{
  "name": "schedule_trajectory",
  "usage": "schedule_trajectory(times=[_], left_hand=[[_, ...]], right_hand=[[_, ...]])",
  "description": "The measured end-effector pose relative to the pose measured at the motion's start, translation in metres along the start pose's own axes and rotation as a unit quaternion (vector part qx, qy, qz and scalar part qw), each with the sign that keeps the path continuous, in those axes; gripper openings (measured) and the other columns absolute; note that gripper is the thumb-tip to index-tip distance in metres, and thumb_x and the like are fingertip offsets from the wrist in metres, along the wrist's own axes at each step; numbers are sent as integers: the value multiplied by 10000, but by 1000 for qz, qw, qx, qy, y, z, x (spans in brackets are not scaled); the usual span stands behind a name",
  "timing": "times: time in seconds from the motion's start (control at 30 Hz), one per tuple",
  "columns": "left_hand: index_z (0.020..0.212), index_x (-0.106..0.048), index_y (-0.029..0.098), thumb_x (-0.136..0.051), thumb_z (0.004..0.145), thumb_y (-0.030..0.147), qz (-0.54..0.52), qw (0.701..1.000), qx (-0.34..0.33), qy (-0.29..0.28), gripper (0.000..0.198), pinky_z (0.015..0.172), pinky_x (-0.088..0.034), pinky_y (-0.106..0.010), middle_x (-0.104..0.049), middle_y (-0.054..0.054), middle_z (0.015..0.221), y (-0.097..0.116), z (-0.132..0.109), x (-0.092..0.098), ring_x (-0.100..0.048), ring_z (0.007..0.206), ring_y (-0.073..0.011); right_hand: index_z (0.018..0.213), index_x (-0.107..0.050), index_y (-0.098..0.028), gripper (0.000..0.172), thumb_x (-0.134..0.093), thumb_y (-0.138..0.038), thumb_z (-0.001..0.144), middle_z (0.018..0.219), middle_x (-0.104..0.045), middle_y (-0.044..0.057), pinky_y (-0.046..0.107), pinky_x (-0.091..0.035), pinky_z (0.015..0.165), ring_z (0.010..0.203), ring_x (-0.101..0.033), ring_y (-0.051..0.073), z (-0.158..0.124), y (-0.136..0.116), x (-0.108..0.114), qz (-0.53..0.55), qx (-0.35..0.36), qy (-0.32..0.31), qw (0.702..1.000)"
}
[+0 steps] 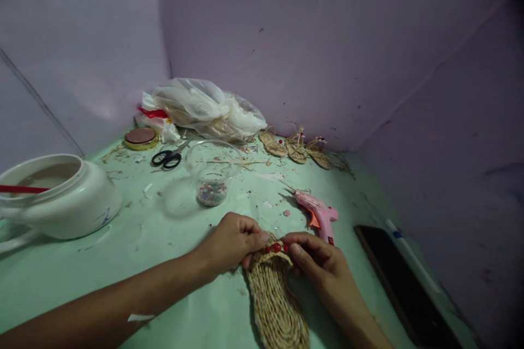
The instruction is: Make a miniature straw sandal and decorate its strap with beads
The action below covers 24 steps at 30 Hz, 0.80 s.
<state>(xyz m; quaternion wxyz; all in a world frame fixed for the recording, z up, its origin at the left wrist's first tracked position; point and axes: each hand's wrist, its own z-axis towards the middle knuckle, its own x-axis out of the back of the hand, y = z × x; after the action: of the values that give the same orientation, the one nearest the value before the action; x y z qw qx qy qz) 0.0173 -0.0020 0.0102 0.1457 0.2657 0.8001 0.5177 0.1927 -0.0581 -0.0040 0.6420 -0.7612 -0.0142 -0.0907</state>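
Nearest the camera, a woven sole (276,300) lay flat on the green table (164,262), its toe end pointing away from the person. Across that toe end ran a beaded strap (277,247) set with red beads. The left hand (231,242) pinched the strap's left end between thumb and curled fingers, and the right hand (317,262) clamped the other end the same way, both thumbs pressed down against the sole's edge. The hold looked best served by even pressure at both ends, with the strap kept centred over the toe and the fingertips clear of any glue that might squeeze out. Just beyond the sole to the right lay a pink glue gun (319,215), and further right a dark flat slab (405,283). Beyond the sole to the left stood a glass bowl (213,172) holding small beads, then black scissors (167,158) and a round tin lid (140,138). Far to the sole's left sat a white pot (61,196). Farthest from the sole, by the wall, were a crumpled plastic bag (207,106) and several small woven sandals (297,147).
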Motion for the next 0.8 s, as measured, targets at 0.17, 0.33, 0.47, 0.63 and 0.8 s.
schedule_trajectory(times=[0.17, 0.33, 0.47, 0.63, 0.8], left_hand=[[629, -584, 143, -612, 706, 351, -14, 1000, -6, 4, 223, 358, -196, -194, -447, 76, 359, 0, 1, -2, -295, 305, -37], [612, -570, 144, -626, 658, 379, -23, 1000, -19, 3, 246, 354, -187, -195, -431, 81, 353, -2, 3, -3, -294, 311, -40], [611, -573, 148, -623, 654, 458, -16, 1000, -14, -3, 317, 356, -183, -198, -437, 73, 360, -3, 3, -1, -291, 317, -44], [610, -582, 151, -621, 654, 476, -14, 1000, -11, -12, 331, 363, -187, -198, -431, 74, 371, -3, 1, -1, -288, 326, -43], [624, -607, 136, -656, 618, 424, -22, 999, -23, -5, 292, 394, -197, -206, -433, 69, 389, -3, 2, -1, -317, 363, -53]], right_hand=[[783, -720, -152, 351, -721, -467, 629, 648, -646, 36, 237, -388, 504, 524, -489, 109, 2, 1, -1, 32, -30, -23, 999], [766, -702, -138, 358, -730, -468, 629, 607, -614, 21, 219, -357, 485, 507, -459, 91, 4, 3, -1, 49, -39, -30, 998], [764, -691, -137, 390, -739, -491, 607, 588, -590, 14, 223, -365, 473, 497, -452, 93, 4, 2, -1, 53, -42, -34, 997], [759, -692, -140, 400, -739, -503, 596, 590, -593, 13, 225, -365, 485, 509, -464, 96, 4, 0, -1, 57, -44, -34, 997], [771, -688, -137, 398, -739, -493, 600, 581, -573, -1, 218, -349, 480, 500, -443, 86, 4, 1, -1, 60, -46, -38, 996]])
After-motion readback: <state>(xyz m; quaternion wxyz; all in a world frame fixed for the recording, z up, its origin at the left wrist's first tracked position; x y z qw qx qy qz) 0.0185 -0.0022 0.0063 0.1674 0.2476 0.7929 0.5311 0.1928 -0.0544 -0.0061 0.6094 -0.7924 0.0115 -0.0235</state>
